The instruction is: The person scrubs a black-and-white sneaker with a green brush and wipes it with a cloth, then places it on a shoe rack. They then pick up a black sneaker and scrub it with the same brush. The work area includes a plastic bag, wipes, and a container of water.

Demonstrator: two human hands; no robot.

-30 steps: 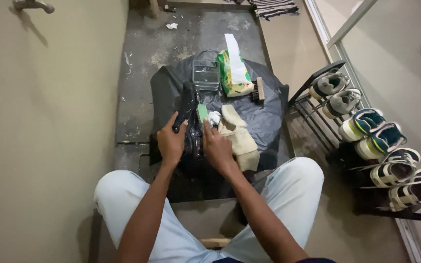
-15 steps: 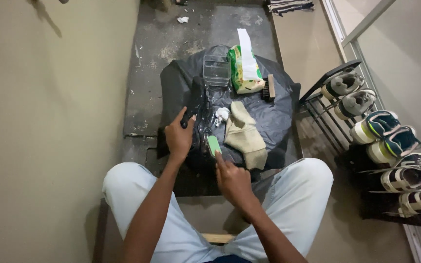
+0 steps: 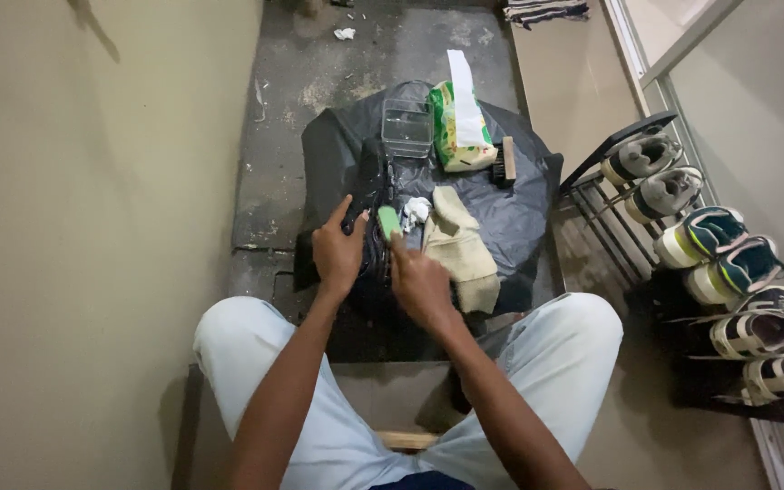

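Note:
My left hand (image 3: 338, 251) grips a black shoe (image 3: 376, 195) that stands on a black plastic sheet (image 3: 519, 213) spread on the floor. My right hand (image 3: 421, 283) holds a small green brush (image 3: 389, 221) against the side of that shoe. A beige cloth (image 3: 463, 247) lies just right of my hands, with a crumpled white tissue (image 3: 416, 210) beside it. My knees in light trousers frame the lower part of the view.
A clear plastic box (image 3: 407, 127), a green tissue pack (image 3: 458, 127) and a wooden brush (image 3: 507, 161) sit at the sheet's far side. A black shoe rack (image 3: 632, 245) with several pairs stands at the right. A beige wall (image 3: 93, 227) runs along the left.
My right hand drew back toward me with the green brush, then moved forward again to the shoe. My left hand has stayed on the shoe.

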